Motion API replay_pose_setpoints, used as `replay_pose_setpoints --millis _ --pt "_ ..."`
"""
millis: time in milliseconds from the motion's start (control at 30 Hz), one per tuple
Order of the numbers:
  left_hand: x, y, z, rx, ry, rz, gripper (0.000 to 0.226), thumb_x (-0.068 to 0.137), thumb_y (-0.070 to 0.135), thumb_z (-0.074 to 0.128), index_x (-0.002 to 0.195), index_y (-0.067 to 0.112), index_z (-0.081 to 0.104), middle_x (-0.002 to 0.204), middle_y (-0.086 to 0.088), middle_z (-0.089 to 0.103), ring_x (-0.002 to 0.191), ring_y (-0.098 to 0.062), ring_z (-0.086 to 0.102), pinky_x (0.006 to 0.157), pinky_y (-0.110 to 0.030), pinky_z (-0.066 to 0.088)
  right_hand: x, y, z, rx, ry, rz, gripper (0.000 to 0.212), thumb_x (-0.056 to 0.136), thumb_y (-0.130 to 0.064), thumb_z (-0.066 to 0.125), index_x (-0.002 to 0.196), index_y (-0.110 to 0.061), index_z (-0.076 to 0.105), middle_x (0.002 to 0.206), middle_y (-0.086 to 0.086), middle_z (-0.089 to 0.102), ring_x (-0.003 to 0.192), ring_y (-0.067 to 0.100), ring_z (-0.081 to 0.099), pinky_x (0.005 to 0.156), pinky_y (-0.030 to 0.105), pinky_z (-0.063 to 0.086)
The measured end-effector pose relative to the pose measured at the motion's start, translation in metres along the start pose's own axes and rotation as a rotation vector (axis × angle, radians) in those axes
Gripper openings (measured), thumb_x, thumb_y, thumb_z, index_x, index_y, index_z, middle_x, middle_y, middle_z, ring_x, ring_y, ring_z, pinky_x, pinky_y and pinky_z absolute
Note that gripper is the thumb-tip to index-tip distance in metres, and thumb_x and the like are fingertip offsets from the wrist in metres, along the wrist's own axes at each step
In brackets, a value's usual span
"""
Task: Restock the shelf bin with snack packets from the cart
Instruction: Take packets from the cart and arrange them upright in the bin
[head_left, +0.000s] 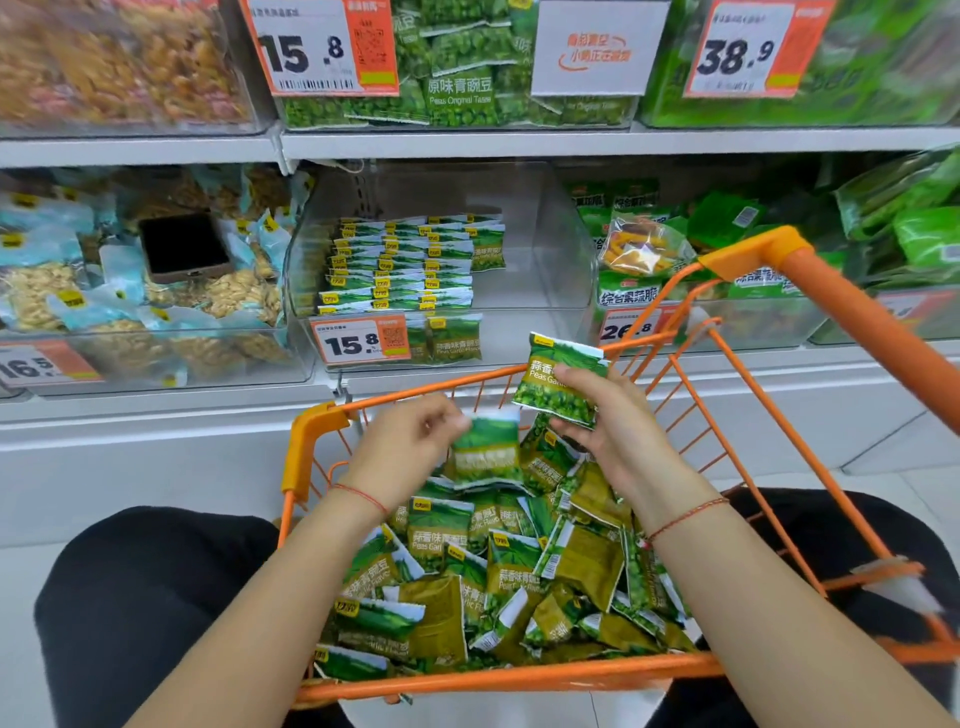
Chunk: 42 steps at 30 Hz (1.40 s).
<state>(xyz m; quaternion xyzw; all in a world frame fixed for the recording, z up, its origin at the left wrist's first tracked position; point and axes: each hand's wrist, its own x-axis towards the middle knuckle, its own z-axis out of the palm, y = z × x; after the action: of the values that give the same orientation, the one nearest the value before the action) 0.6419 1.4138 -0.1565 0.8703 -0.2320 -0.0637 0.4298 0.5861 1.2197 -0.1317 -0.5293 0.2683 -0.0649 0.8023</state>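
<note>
The clear bin (545, 260) stood open on its right half, behind the cart's orange front rail (441, 387); stacked packets (400, 265) filled its left half, and a price tag (358, 339) covered its lower front.

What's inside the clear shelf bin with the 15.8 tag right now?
The clear bin holds neat rows of green pea packets filling its left half; the right half is bare. The price tag hides part of the front row.
</note>
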Motion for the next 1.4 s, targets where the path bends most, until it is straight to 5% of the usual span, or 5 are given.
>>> replay_pose_setpoints --millis 200,367,600,767,1400 --pt "0.002 0.009 -0.017 -0.686 -0.025 -0.169 0.028 0.098 0.012 0.047 0.071 0.016 0.053 0.053 0.017 0.038 0.052 0.001 0.044 0.050 -0.015 0.047 -0.007 0.005 0.010 -0.282 -0.129 0.036 0.084 0.084 -0.017 0.070 0.150 -0.009 0.019 0.133 -0.003 0.043 0.094 0.009 0.061 0.063 0.027 0.057" --pt "0.004 0.002 -0.012 -0.596 0.002 -0.131 0.019 0.089 0.023 0.060 0.071 0.018 0.065 0.068 0.013 0.060 0.078 -0.012 0.058 0.080 -0.034 0.052 -0.012 0.016 0.018 -0.410 -0.214 -0.004 0.062 0.092 -0.011 0.059 0.144 -0.015 0.027 0.127 -0.001 0.048 0.084 0.004 0.059 0.054 0.013 0.050" --pt "0.003 0.005 -0.006 -0.539 0.105 -0.122 0.019 0.090 0.017 0.061 0.072 0.012 0.063 0.091 0.013 0.066 0.071 0.008 0.061 0.055 -0.020 0.051 -0.016 0.009 0.023 -0.276 -0.314 0.132 0.045 0.095 -0.044 0.048 0.130 -0.016 0.050 0.129 0.008 0.059 0.114 0.018 0.061 0.078 0.033 0.058" --pt "0.001 0.006 -0.004 -0.497 0.139 -0.077 0.015 0.088 0.016 0.064 0.073 0.014 0.064 0.069 0.006 0.060 0.057 0.001 0.056 0.044 -0.021 0.050 -0.021 0.012 0.022 -0.439 -0.393 0.081 0.112 0.060 -0.055 0.072 0.151 -0.014 0.021 0.154 0.006 0.030 0.133 0.013 0.037 0.099 0.035 0.041" --pt "0.001 0.003 0.003 -0.380 0.267 -0.067 0.022 0.087 0.024 0.066 0.066 0.022 0.061 0.058 0.015 0.059 0.058 0.003 0.054 0.061 -0.021 0.042 -0.022 0.018 0.022 -0.500 -0.470 -0.040 0.069 0.062 -0.045 0.079 0.123 -0.033 0.049 0.135 0.002 0.053 0.125 0.013 0.051 0.093 0.039 0.054"
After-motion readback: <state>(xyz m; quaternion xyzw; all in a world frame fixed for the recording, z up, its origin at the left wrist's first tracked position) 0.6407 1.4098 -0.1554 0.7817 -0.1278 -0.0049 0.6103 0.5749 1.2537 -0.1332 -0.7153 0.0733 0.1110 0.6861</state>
